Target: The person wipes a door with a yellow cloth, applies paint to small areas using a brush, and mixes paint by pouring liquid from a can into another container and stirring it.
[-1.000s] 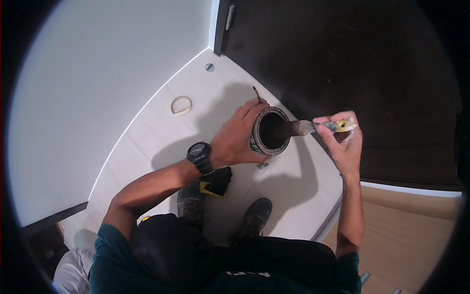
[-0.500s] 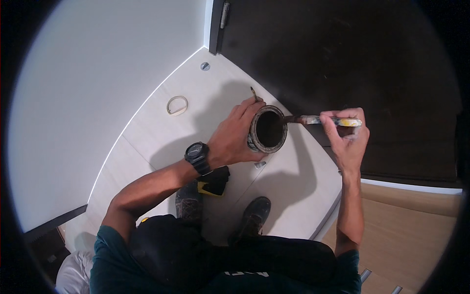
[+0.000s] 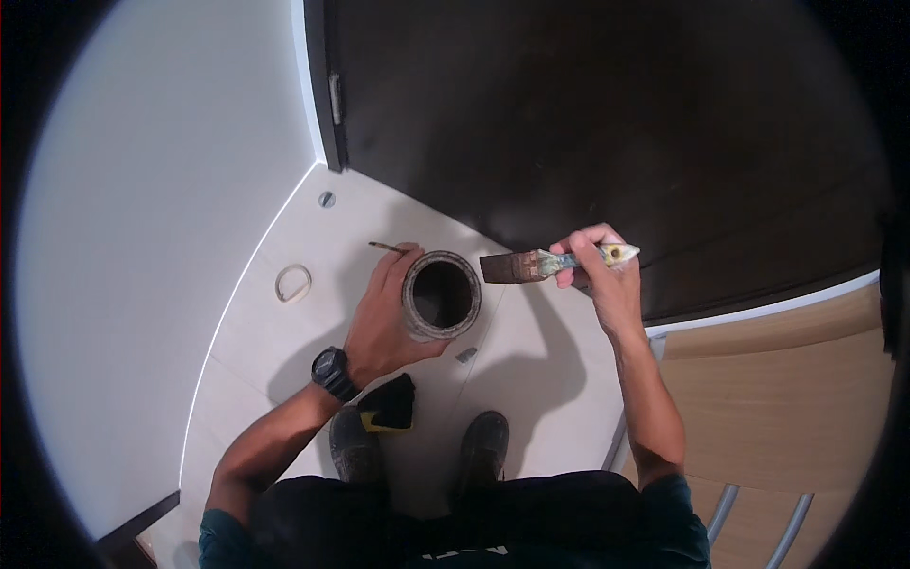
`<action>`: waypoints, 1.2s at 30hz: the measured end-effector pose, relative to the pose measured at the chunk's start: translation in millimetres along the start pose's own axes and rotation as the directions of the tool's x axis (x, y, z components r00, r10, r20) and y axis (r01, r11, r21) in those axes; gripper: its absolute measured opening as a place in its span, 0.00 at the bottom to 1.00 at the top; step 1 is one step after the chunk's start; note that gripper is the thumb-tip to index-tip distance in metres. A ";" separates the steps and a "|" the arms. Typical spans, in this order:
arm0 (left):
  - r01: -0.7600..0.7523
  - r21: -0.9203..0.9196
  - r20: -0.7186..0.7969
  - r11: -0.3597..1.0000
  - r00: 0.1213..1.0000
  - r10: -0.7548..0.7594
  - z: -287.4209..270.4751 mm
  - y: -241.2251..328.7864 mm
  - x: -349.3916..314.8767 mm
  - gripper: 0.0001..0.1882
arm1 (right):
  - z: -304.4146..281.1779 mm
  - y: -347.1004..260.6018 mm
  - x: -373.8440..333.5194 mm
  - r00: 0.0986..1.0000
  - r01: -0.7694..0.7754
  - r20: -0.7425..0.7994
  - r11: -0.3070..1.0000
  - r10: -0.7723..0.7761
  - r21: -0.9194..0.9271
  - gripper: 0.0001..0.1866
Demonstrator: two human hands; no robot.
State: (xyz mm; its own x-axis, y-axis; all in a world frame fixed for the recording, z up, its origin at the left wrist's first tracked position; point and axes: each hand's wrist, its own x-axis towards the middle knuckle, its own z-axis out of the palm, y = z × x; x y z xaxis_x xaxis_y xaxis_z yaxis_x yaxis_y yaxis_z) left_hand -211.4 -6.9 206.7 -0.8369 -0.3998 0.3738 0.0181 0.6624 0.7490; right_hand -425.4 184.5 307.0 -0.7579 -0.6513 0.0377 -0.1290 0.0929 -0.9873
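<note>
My left hand (image 3: 377,327) is wrapped round the side of a paint can (image 3: 439,333), its round mouth facing up and its inside dark. A thin stick (image 3: 384,247), perhaps a small brush, pokes out past the fingers of that hand; how it is held is hidden. To the right, my right hand (image 3: 611,284) pinches the handle of a flat paintbrush (image 3: 512,268). Its dark bristles point left at the can's rim, with a small gap between them. Paint stains the brush's ferrule and handle.
A dark door-like panel (image 3: 588,123) stands ahead, beside a pale wall (image 3: 180,190). On the light tiled floor (image 3: 242,332) lie a pale ring (image 3: 282,289) and a black and yellow object (image 3: 389,403) near my shoes (image 3: 355,450). Wood-coloured panelling with metal handles (image 3: 791,531) is at right.
The paintbrush has come away from the can's mouth, its broad side now showing. The view has shifted, so can and hands appear further left and lower.
</note>
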 end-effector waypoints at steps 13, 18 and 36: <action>-0.033 0.013 -0.030 0.999 0.999 0.034 0.6 2.6 -2.1 0.58 | 20.1 2.3 -22.3 0.804 0.593 0.198 0.729 -0.561 -0.342 0.06; 0.059 0.017 0.004 0.998 0.998 -0.059 0.0 5.2 -2.8 0.59 | -30.7 8.4 -17.1 0.769 0.467 -0.144 0.701 -0.623 -0.539 0.06; 0.029 0.003 0.056 1.000 0.998 -0.029 4.2 1.7 -5.3 0.59 | -89.9 -6.6 -1.2 0.586 0.407 -0.229 0.526 -0.777 -0.747 0.09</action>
State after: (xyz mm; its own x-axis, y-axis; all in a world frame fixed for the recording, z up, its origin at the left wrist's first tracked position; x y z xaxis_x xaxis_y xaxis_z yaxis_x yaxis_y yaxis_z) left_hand -209.2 -0.9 203.7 -0.8662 -0.3832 0.3207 -0.0079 0.6522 0.7580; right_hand -481.2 252.4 327.3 -0.4900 -0.2818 0.8249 -0.8538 0.3461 -0.3890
